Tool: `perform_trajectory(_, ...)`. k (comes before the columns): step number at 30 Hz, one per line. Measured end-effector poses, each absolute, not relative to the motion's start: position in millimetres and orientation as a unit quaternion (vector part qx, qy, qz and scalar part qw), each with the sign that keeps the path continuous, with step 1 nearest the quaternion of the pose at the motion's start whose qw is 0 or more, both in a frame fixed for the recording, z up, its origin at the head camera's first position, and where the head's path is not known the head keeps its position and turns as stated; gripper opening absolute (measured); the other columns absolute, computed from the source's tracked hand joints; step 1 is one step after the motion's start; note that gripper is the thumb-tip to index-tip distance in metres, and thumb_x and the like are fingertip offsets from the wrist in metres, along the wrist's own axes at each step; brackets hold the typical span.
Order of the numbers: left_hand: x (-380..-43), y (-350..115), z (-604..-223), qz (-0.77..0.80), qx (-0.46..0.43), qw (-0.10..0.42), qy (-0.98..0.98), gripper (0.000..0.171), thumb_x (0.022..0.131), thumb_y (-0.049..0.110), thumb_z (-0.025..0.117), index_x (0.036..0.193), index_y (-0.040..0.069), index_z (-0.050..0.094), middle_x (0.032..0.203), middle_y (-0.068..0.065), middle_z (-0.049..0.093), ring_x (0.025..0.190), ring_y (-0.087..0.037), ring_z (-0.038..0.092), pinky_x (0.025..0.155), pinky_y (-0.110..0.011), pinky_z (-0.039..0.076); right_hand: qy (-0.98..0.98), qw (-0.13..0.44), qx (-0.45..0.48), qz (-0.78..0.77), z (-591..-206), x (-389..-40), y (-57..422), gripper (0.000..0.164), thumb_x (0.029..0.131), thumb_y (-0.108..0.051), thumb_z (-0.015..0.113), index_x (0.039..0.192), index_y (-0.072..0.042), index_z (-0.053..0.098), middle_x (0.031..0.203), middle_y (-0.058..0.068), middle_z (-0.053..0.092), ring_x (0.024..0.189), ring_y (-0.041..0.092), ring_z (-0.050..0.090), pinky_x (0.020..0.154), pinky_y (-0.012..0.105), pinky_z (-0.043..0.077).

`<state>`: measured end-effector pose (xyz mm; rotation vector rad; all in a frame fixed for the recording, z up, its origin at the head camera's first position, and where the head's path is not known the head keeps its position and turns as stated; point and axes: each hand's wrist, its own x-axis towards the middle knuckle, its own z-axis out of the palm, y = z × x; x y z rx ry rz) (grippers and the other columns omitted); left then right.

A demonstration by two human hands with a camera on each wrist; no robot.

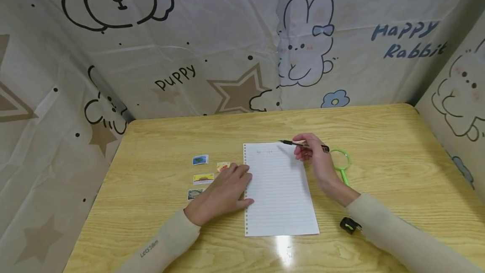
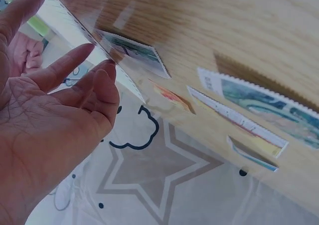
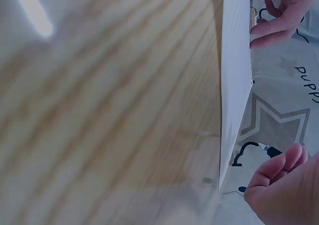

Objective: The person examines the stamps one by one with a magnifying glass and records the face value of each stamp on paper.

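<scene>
A sheet of lined, hole-punched paper [image 1: 280,197] lies on the table, with a little faint writing near its top. My right hand [image 1: 316,161] pinches a black pen [image 1: 289,142] over the sheet's upper right corner. In the right wrist view the pen [image 3: 272,151] pokes out past the fingertips, its tip apart from the paper. On the sheet's left edge rests my left hand [image 1: 229,188], fingers spread. Beside it lie a blue stamp [image 1: 200,160], a yellow stamp [image 1: 203,178] and a red-yellow stamp [image 1: 222,166]. A greenish stamp [image 1: 195,194] is partly covered by the wrist.
A green magnifying glass [image 1: 342,165] lies right of the paper, beyond my right wrist. Nearer, a small black object [image 1: 348,225] is partly covered by my right sleeve. Another green stamp [image 2: 137,55] shows under the left hand in the left wrist view. Printed cloth surrounds the table [image 1: 170,138].
</scene>
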<state>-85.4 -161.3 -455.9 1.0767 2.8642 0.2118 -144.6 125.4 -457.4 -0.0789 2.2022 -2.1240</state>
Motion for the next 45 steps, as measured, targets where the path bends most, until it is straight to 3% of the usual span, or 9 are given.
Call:
perform_trajectory(5,-84,-160,-457,0.054,0.356,0.019,0.933,0.052,0.099,0.043,0.081,0.125,0.000,0.070,0.141,-0.018,0.061,0.117,-0.034,0.055,0.101,-0.047,0.049,0.734,0.038,-0.055,-0.676,-453,-143,132,0.045,0.119,-0.029,0.035,0.123,0.008,0.061,0.095,0.014,0.062,0.084,0.019,0.062,0.083,0.033,0.054)
perform_trajectory(11,-83,-157,-458,0.033,0.360,0.004,0.933,0.049,0.100,0.041,0.080,0.124,0.000,0.070,0.136,-0.017,0.061,0.112,-0.032,0.054,0.098,-0.044,0.049,0.760,0.010,-0.102,-0.642,-450,-137,140,0.039,0.119,-0.025,0.041,0.129,0.006,0.063,0.117,0.022,0.072,0.102,0.020,0.071,0.093,0.035,0.051)
perform_trajectory(16,-81,-154,-459,0.025,0.366,-0.022,0.930,0.046,0.098,0.039,0.081,0.119,-0.001,0.070,0.127,-0.017,0.062,0.103,-0.030,0.053,0.090,-0.041,0.049,0.779,0.001,-0.134,-0.612,-449,-133,146,0.047,0.121,-0.029,0.032,0.135,0.005,0.062,0.126,0.020,0.072,0.111,0.023,0.070,0.097,0.034,0.047)
perform_trajectory(20,-80,-153,-459,0.017,0.366,-0.027,0.930,0.047,0.098,0.039,0.080,0.119,-0.001,0.069,0.125,-0.017,0.062,0.103,-0.030,0.054,0.090,-0.041,0.050,0.786,-0.009,-0.148,-0.600,-448,-128,151,0.050,0.122,-0.029,0.028,0.135,0.005,0.062,0.123,0.020,0.072,0.109,0.025,0.069,0.095,0.030,0.048)
perform_trajectory(27,-78,-150,-456,0.011,0.366,-0.033,0.930,0.045,0.098,0.038,0.080,0.118,-0.001,0.069,0.120,-0.015,0.063,0.099,-0.028,0.053,0.087,-0.039,0.049,0.799,-0.024,-0.152,-0.581,-448,-122,163,0.045,0.122,-0.023,0.032,0.128,0.007,0.064,0.109,0.017,0.069,0.099,0.028,0.066,0.091,0.027,0.054)
perform_trajectory(37,-75,-148,-454,-0.002,0.364,-0.036,0.931,0.043,0.098,0.038,0.080,0.115,0.000,0.068,0.113,-0.014,0.061,0.096,-0.027,0.051,0.082,-0.037,0.048,0.856,-0.033,-0.174,-0.487,-452,-113,180,0.034,0.119,-0.023,0.049,0.139,0.001,0.063,0.130,0.016,0.072,0.118,0.023,0.066,0.096,0.015,0.047)
perform_trajectory(45,-73,-148,-455,0.000,0.364,-0.038,0.931,0.043,0.097,0.037,0.081,0.115,-0.001,0.068,0.114,-0.015,0.062,0.095,-0.026,0.053,0.081,-0.037,0.049,0.888,-0.052,-0.207,-0.408,-458,-108,188,0.035,0.116,-0.018,0.054,0.144,0.001,0.059,0.137,0.016,0.065,0.128,0.033,0.059,0.103,0.054,0.044)
